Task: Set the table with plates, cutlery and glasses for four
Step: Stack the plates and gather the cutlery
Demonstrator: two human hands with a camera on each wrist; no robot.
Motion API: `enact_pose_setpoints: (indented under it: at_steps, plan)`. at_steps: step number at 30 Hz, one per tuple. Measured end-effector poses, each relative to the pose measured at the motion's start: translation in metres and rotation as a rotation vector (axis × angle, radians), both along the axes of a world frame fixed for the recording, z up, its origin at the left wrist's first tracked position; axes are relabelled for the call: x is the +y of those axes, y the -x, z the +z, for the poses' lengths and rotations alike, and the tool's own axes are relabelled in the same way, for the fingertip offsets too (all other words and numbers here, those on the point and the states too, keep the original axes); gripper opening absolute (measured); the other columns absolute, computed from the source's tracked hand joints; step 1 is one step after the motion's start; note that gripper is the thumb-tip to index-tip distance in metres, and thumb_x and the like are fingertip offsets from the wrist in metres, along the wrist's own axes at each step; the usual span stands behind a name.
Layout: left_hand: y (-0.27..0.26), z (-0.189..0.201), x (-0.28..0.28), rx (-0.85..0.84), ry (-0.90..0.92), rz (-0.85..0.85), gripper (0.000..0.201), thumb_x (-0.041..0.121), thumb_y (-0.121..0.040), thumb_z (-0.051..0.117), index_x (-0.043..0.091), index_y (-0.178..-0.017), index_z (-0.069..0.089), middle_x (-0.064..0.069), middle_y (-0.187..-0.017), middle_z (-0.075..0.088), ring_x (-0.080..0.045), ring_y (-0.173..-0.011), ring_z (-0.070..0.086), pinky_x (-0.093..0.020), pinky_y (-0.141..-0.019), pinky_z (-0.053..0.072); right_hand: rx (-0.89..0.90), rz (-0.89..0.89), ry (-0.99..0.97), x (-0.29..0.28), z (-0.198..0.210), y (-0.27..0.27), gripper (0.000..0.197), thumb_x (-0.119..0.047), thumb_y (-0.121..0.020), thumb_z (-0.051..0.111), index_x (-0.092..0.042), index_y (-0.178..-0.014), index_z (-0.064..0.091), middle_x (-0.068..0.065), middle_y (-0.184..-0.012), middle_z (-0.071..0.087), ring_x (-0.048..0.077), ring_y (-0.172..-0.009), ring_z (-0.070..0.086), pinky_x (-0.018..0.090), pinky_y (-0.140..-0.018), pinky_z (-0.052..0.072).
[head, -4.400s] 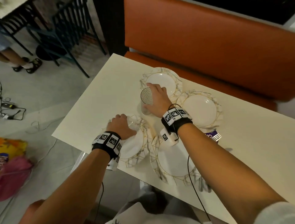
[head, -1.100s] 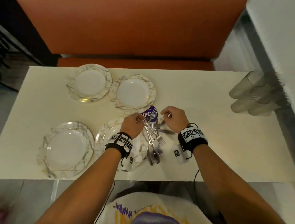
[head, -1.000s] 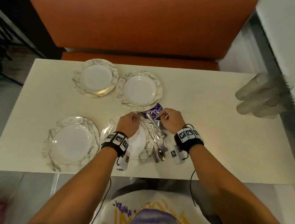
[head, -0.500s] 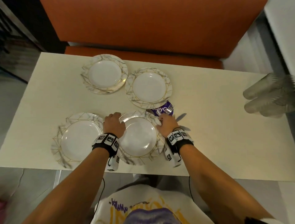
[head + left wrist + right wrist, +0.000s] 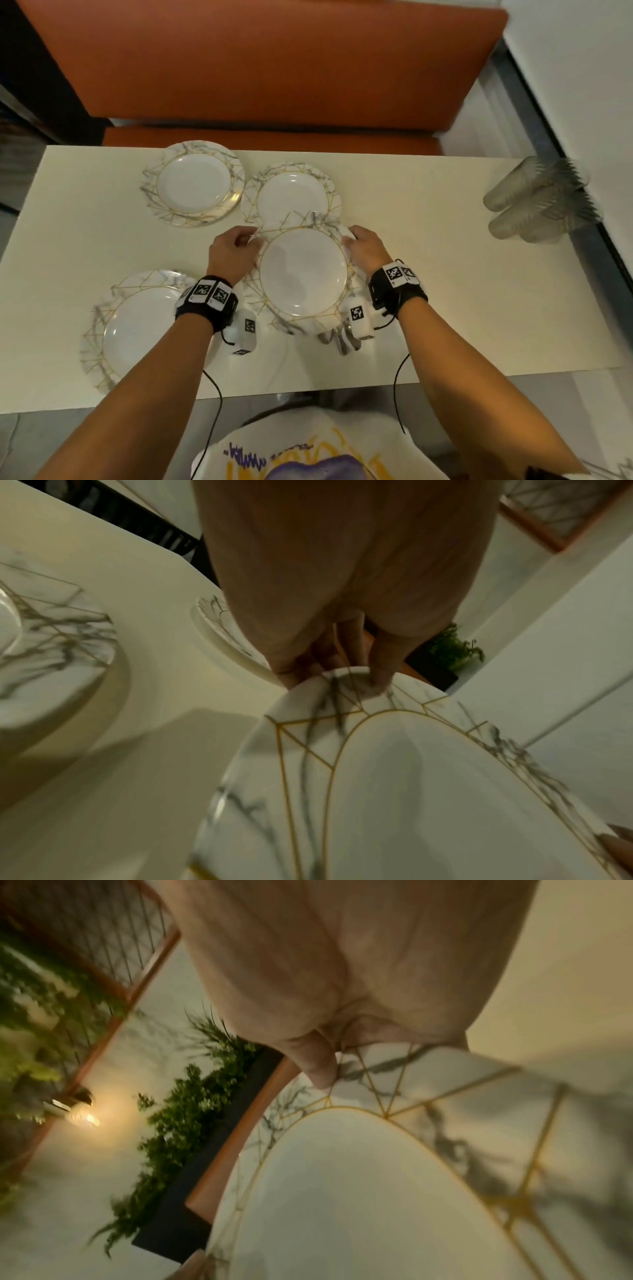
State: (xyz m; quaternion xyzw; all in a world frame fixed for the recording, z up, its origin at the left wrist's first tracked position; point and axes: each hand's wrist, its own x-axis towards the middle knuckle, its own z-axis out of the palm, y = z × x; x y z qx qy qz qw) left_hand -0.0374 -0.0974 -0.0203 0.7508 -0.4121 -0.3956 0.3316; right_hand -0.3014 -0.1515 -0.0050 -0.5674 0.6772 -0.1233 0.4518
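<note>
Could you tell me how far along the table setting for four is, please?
Early stage. Three gold-lined marble-pattern plates lie on the cream table, bunched at its left. A fourth such plate is lifted, gripped by the left hand and right hand. Metal cutlery lies in a heap; stacked clear glasses remain undistributed.

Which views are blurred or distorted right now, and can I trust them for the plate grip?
Head view: sharp centrally, warm dim light, glasses smeared at the edge. Left wrist: wide-angle stretch, yet thumb on the plate rim is readable. Right wrist: motion-blurred, lamp glare in the background.
</note>
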Motion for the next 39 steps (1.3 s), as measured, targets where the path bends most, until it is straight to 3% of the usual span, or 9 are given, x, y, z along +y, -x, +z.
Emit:
enact_pose_setpoints:
  at_steps: [6, 9, 13, 18, 26, 30, 32, 36, 39]
  plan:
    - [0.012, 0.000, -0.003, 0.244, -0.099, 0.082, 0.065, 0.072, -0.087, 0.061, 0.007, -0.087, 0.063, -0.013, -0.084, 0.072, -0.029, -0.081, 0.072, -0.050, -0.086, 0.061, -0.131, -0.123, 0.168, -0.036, 0.035, 0.007, 0.031, -0.019, -0.103, 0.042, -0.012, -0.128, 0.059, 0.004, -0.122, 0.062, 0.024, -0.109, 0.058, 0.037, -0.098, 0.046]
    - [0.020, -0.005, -0.002, 0.406, -0.114, 0.152, 0.069, 0.071, -0.086, 0.064, 0.003, -0.095, 0.064, -0.022, -0.102, 0.073, -0.035, -0.091, 0.075, -0.045, -0.081, 0.065, -0.213, -0.194, 0.203, -0.054, 0.043, 0.004, 0.027, -0.015, -0.103, 0.041, -0.009, -0.123, 0.059, 0.006, -0.115, 0.062, 0.020, -0.100, 0.055, 0.031, -0.086, 0.046]
    - [0.031, -0.001, -0.011, 0.524, -0.072, 0.322, 0.052, 0.049, -0.101, 0.059, 0.003, -0.077, 0.061, -0.014, -0.071, 0.067, -0.027, -0.071, 0.068, -0.047, -0.085, 0.061, -0.295, -0.180, 0.150, -0.073, 0.040, -0.009, 0.019, -0.015, -0.103, 0.042, -0.011, -0.109, 0.060, 0.005, -0.091, 0.060, 0.016, -0.078, 0.053, 0.028, -0.068, 0.042]
    - [0.018, 0.004, -0.029, 0.695, 0.002, 0.757, 0.052, 0.032, -0.103, 0.062, 0.011, -0.149, 0.049, -0.014, -0.116, 0.073, -0.023, -0.101, 0.070, -0.040, -0.081, 0.062, -0.342, 0.004, -0.055, -0.097, 0.020, -0.024, 0.023, -0.026, -0.102, 0.052, -0.008, -0.109, 0.065, 0.008, -0.094, 0.061, 0.023, -0.081, 0.057, 0.036, -0.072, 0.051]
    - [-0.007, 0.006, -0.010, 0.428, 0.115, 0.995, 0.084, 0.053, -0.091, 0.064, 0.014, -0.160, 0.035, -0.004, -0.152, 0.053, -0.023, -0.138, 0.052, -0.041, -0.117, 0.042, 0.108, -0.057, -0.060, -0.158, -0.031, -0.018, 0.039, -0.019, -0.088, 0.061, -0.020, -0.127, 0.055, 0.009, -0.134, 0.057, 0.032, -0.121, 0.056, 0.036, -0.094, 0.051]
    - [0.001, 0.012, 0.001, 0.353, 0.122, 1.016, 0.049, 0.030, -0.106, 0.053, 0.004, -0.147, 0.050, 0.009, -0.116, 0.064, -0.013, -0.111, 0.064, -0.004, -0.080, 0.048, 0.148, -0.029, -0.139, -0.166, -0.053, -0.019, 0.055, -0.013, -0.087, 0.058, -0.012, -0.140, 0.043, 0.015, -0.141, 0.051, 0.037, -0.128, 0.052, 0.042, -0.103, 0.048]
    - [0.005, 0.016, 0.004, 0.351, 0.138, 1.031, 0.034, 0.026, -0.107, 0.051, 0.006, -0.134, 0.059, 0.016, -0.093, 0.059, -0.003, -0.082, 0.062, -0.009, -0.078, 0.055, 0.126, -0.010, -0.190, -0.167, -0.060, -0.020, 0.058, -0.011, -0.088, 0.056, -0.009, -0.144, 0.039, 0.017, -0.143, 0.050, 0.036, -0.128, 0.052, 0.038, -0.100, 0.047]
    - [-0.002, 0.007, 0.007, 0.333, 0.199, 1.067, 0.044, 0.028, -0.103, 0.057, -0.008, -0.128, 0.058, 0.008, -0.083, 0.058, -0.021, -0.091, 0.056, -0.051, -0.096, 0.053, 0.105, 0.008, -0.211, -0.169, -0.067, -0.027, 0.053, -0.014, -0.081, 0.063, -0.010, -0.133, 0.053, 0.014, -0.133, 0.061, 0.035, -0.113, 0.062, 0.032, -0.080, 0.049]
    - [0.004, 0.017, 0.003, 0.335, 0.178, 1.055, 0.032, 0.026, -0.100, 0.056, 0.001, -0.117, 0.067, 0.004, -0.089, 0.068, -0.003, -0.071, 0.064, -0.023, -0.070, 0.056, 0.092, -0.023, -0.144, -0.175, -0.068, -0.021, 0.042, -0.010, -0.084, 0.060, -0.008, -0.126, 0.061, 0.011, -0.124, 0.066, 0.034, -0.108, 0.064, 0.029, -0.076, 0.045]
